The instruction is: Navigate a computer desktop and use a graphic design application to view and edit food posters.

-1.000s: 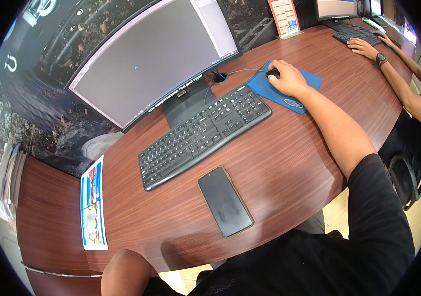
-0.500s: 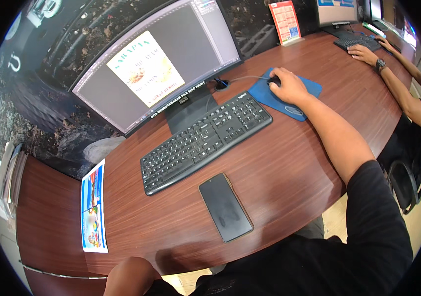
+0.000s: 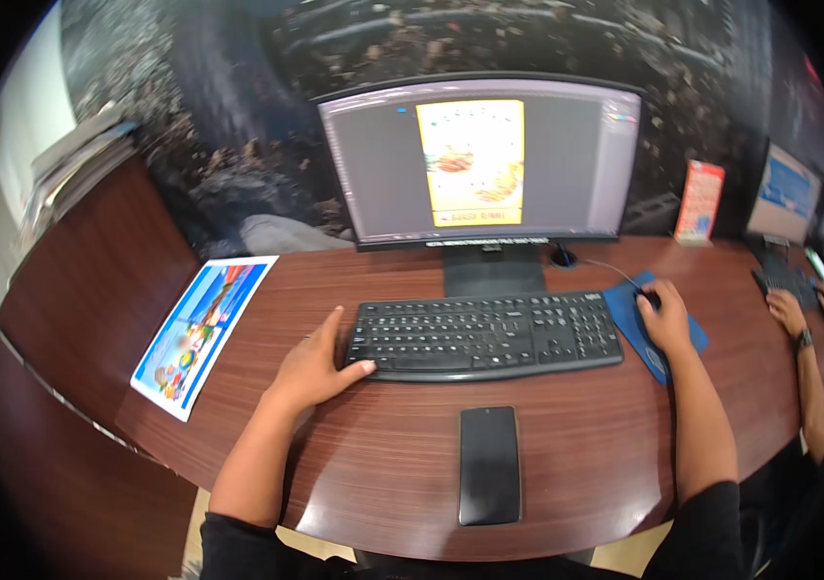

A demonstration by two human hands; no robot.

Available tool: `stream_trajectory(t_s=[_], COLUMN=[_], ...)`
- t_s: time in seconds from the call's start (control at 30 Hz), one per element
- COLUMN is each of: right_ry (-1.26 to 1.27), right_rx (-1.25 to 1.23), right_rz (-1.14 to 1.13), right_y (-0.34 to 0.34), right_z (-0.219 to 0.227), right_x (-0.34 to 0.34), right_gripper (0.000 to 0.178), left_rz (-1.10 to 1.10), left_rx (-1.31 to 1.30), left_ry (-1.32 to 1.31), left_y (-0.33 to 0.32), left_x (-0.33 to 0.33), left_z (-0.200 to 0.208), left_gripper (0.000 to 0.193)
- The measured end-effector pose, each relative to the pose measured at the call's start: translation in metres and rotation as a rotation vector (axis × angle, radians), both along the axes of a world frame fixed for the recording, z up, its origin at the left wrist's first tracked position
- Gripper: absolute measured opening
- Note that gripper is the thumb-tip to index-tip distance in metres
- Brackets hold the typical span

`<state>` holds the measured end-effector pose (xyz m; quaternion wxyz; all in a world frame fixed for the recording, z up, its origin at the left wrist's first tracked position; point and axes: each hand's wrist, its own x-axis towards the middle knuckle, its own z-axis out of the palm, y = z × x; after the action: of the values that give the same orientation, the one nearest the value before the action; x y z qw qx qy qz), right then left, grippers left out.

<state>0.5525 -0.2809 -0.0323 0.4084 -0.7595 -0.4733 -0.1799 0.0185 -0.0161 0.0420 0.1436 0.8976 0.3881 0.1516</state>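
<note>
My left hand (image 3: 313, 369) is at the left end of the black keyboard (image 3: 489, 338), thumb over its lower left corner and fingers apart along its side. My right hand (image 3: 665, 317) is wrapped over a dark computer mouse (image 3: 650, 300), which it mostly hides. Under the mouse lies a blue mouse pad (image 3: 632, 324), just right of the keyboard. Beyond the keyboard stands a wide monitor (image 3: 571, 159) with a yellow-edged poster layout on its screen. A smartphone (image 3: 489, 466) with a dark screen lies in front of the keyboard.
A printed sheet (image 3: 201, 333) lies on the wooden desk (image 3: 383, 440) at the left, beside a low partition (image 3: 93, 256) with stacked papers (image 3: 78, 169). Back right stands a red card (image 3: 700, 201). Farther right, another person's hand (image 3: 787, 311) is at a second keyboard.
My view has swung left and levelled out. The left hand has come up from the desk's front edge to the keyboard. The poster on screen now has a yellow border. The right hand stays on the mouse.
</note>
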Motion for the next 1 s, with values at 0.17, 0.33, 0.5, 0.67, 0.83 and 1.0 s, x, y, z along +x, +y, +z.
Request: stream_trajectory(t_s=[0.17, 0.33, 0.5, 0.67, 0.83, 1.0], right_ry=[-0.002, 0.001, 0.028, 0.026, -0.005, 0.022], right_rx=[-0.023, -0.039, -0.074, -0.104, -0.091, -0.09], right_rz=[0.029, -0.009, -0.028, -0.039, -0.058, -0.054], right_y=[0.005, 0.007, 0.006, 0.006, 0.007, 0.006], right_z=[0.002, 0.0, 0.004, 0.003, 0.003, 0.004], right_x=[-0.001, 0.002, -0.002, -0.002, -0.006, -0.006], right_gripper=[0.021, 0.023, 0.025, 0.028, 0.027, 0.026], left_rz=[-0.087, -0.113, -0.101, -0.104, -0.093, -0.106], left_rx=[-0.04, -0.006, 0.002, 0.014, 0.007, 0.003], left_ry=[0.096, 0.142, 0.195, 0.209, 0.214, 0.202], left_y=[0.007, 0.007, 0.004, 0.005, 0.003, 0.002], left_x=[0.004, 0.006, 0.007, 0.006, 0.007, 0.007], left_z=[-0.022, -0.028, -0.025, -0.028, -0.029, -0.027], left_gripper=[0.113, 0.114, 0.111, 0.108, 0.108, 0.108])
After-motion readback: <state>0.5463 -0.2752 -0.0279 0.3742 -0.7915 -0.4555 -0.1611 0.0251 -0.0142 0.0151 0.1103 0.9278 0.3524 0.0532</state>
